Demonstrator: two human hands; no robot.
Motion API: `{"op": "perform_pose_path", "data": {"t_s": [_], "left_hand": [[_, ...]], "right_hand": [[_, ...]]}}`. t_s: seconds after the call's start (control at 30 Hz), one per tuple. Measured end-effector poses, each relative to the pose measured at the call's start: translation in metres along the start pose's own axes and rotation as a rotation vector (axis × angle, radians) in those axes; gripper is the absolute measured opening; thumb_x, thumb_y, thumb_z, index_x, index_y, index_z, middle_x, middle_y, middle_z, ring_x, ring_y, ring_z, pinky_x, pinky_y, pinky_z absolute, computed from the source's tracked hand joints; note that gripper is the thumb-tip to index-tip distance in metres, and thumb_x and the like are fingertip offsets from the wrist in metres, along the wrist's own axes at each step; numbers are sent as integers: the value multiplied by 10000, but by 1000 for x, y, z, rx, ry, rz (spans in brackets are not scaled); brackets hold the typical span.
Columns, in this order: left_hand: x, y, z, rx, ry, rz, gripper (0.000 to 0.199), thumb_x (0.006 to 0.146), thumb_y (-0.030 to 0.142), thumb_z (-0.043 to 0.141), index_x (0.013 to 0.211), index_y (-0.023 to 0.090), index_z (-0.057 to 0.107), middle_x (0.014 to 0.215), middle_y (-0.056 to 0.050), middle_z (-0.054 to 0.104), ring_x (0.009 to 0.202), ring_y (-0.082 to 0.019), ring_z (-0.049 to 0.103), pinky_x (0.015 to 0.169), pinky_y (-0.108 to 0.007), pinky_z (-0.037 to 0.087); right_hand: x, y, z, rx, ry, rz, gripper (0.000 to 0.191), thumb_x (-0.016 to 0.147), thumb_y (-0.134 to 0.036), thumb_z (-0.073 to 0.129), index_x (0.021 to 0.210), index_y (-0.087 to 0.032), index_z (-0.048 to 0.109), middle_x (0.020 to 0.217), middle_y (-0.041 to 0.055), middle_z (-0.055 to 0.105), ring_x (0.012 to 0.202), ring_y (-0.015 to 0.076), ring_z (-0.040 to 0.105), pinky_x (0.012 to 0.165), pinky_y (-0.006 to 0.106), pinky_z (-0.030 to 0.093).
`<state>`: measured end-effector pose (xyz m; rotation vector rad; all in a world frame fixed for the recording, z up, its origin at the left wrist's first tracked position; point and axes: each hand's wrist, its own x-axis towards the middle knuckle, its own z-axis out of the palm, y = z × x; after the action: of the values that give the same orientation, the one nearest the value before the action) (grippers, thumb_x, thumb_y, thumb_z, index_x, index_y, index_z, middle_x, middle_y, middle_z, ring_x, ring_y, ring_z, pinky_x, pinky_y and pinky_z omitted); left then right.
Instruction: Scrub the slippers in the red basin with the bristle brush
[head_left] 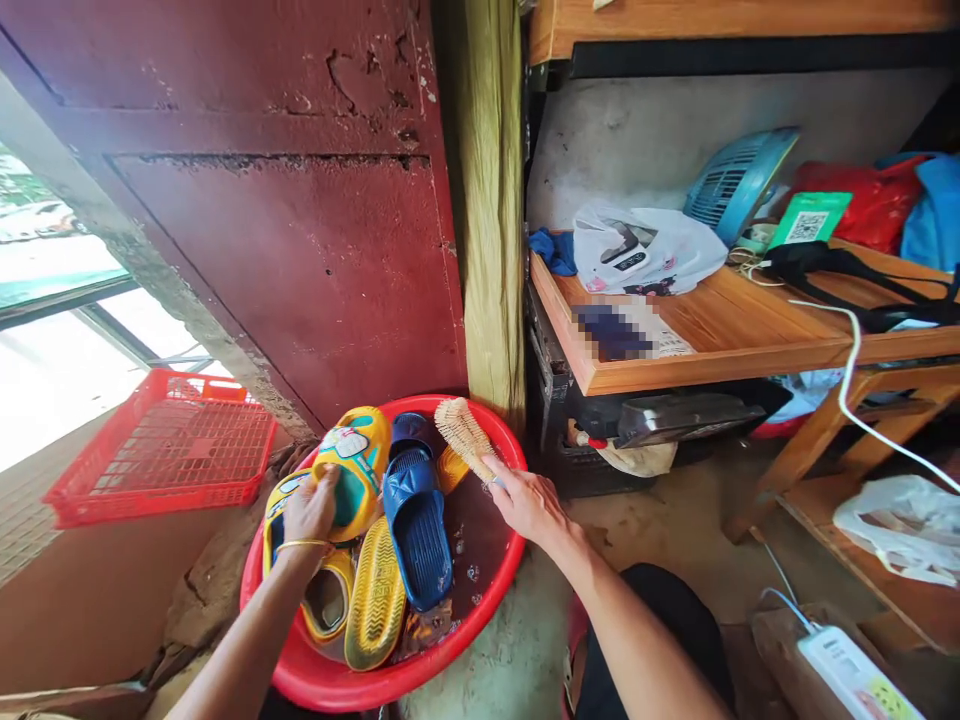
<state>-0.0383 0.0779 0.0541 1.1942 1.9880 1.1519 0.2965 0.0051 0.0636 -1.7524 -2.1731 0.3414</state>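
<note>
My left hand (309,508) is closed around a yellow slipper (358,450) with a teal lining, held up over the left side of a red basin (501,590). In my right hand (525,500) is a scrubbing brush (461,432), bristles facing up, above the basin's right side. Blue slippers (418,530) lie between the two hands. Beside them a yellow slipper sole (375,600) faces up. More yellow slippers are partly hidden under my left hand and wrist. Dark water with a few bubbles (472,573) shows in the basin.
A red plastic crate (172,450) sits to the left, by a maroon door (300,250). To the right, a wooden desk (750,330) carries a plastic bag (645,250) and a blue fan (739,185). A white power strip (855,670) lies at lower right, with a cable running above it.
</note>
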Motion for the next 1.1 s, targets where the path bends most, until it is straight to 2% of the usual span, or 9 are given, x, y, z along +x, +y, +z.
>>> {"op": "perform_pose_path", "data": {"t_s": [0.07,0.17,0.23,0.37,0.5,0.7,0.87,1.03,1.1], "left_hand": [[20,-5,-16,282,100,53,453,875,476,446,1051,135,687,853,-116,717,868,-309,676,730,-391,520],[32,-12,-23,464,89,63,469,842,475,506,1076,105,674,970,-194,724,1010,-401,657,838,-490,497],[28,-14,-15,482,100,119,543,812,448,557,1215,88,612,1165,-238,685,1143,-420,609,916,-511,476],[-4,-17,17,592,256,372,618,873,380,472,1420,94,435,1537,-279,377,1382,-434,413,1060,-580,375],[-41,-37,43,522,26,649,493,878,465,478,1247,146,549,1250,-207,627,1185,-363,596,1015,-475,442],[-57,-78,52,397,-240,300,355,689,550,670,895,267,616,840,-99,702,925,-331,691,787,-375,510],[-53,-74,60,431,-349,170,310,728,572,600,703,266,557,698,-62,679,789,-319,697,740,-388,498],[-54,-68,65,205,-202,222,350,711,535,613,895,240,566,848,-74,724,853,-308,700,779,-414,531],[-54,-69,63,95,-213,270,435,705,533,627,1014,230,574,883,-73,741,884,-307,709,785,-417,550]], "right_hand": [[-1,2,-2,6,13,11,550,1006,-316,426,1550,-311,349,1257,53,706,1058,205,690,927,307,501],[-2,6,-4,21,39,3,558,1005,-299,414,1558,-299,336,1263,54,703,1056,202,688,936,304,494],[-2,8,-4,21,37,8,557,1005,-298,405,1558,-299,337,1241,56,712,1037,209,692,918,312,501],[-1,9,-1,-4,-13,25,547,1001,-322,402,1546,-321,362,1171,65,735,991,236,702,872,347,517],[-2,7,1,-8,-48,18,559,990,-309,420,1545,-320,352,1115,66,753,956,240,714,844,345,514],[-8,3,6,-26,-148,3,572,980,-318,440,1545,-329,346,1132,77,751,1014,245,708,867,340,494],[-6,0,9,-32,-176,15,563,966,-296,453,1524,-324,389,1125,82,754,997,255,715,854,346,496],[-4,1,4,-52,-179,36,577,952,-282,474,1520,-337,388,1100,75,762,975,260,722,840,354,502],[-6,-1,5,-43,-172,34,576,959,-286,463,1526,-329,377,1095,70,763,973,255,722,847,355,503]]}}
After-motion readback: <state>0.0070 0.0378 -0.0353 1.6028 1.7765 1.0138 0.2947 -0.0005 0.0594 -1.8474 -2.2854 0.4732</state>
